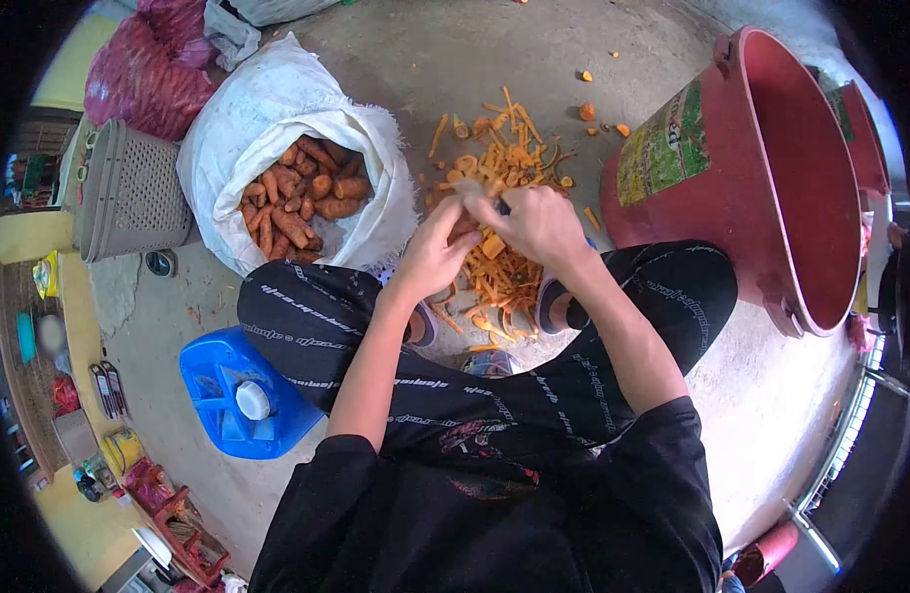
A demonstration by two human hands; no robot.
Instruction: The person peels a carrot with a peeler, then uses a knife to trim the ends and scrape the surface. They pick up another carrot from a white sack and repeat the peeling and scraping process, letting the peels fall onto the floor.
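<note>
My left hand (437,252) is closed around a carrot (465,225), of which only a brownish-orange part shows between the fingers. Close against it, my right hand (544,229) grips a small dark-handled cutting tool (505,207); its working end is blurred, and I cannot tell whether it is a knife or a peeler. Both hands are over a heap of orange peelings and cut pieces (514,282) on the floor between my legs. Left of the hands, a white woven sack (267,99) stands with its mouth rolled open, full of unpeeled carrots (295,225).
A large red tub (682,212) leans at the right, its mouth facing right. A blue jerrycan (217,395) with a white cap sits by my left knee. Behind the sack are a grey perforated basket (138,198) and a red mesh sack (143,84). Loose carrot bits (586,112) dot the floor ahead.
</note>
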